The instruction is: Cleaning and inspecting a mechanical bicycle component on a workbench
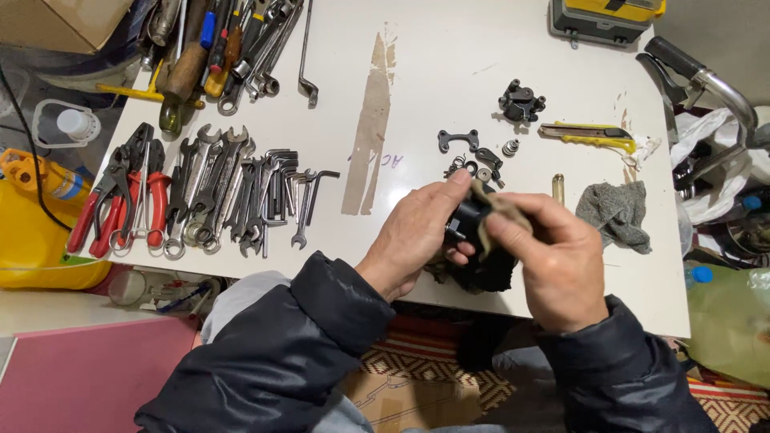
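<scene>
My left hand (417, 232) grips a small black metal part (464, 222) near the front edge of the white table (449, 72). Against that part, my right hand (553, 256) pinches a strip of dirty tan cloth (499, 202). A dark rag (485, 269) lies under both hands. Just beyond my fingers sit small loose pieces: a black bracket (458, 139), washers and a spring (481, 168), and a black caliper-like body (521, 101).
Wrenches and hex keys (233, 188) lie in rows at the left, beside red-handled pliers (120, 200). Screwdrivers and spanners (216, 48) are piled at the back left. A yellow utility knife (589, 135) and grey rag (616, 212) lie right. A toolbox (605, 18) stands at the back.
</scene>
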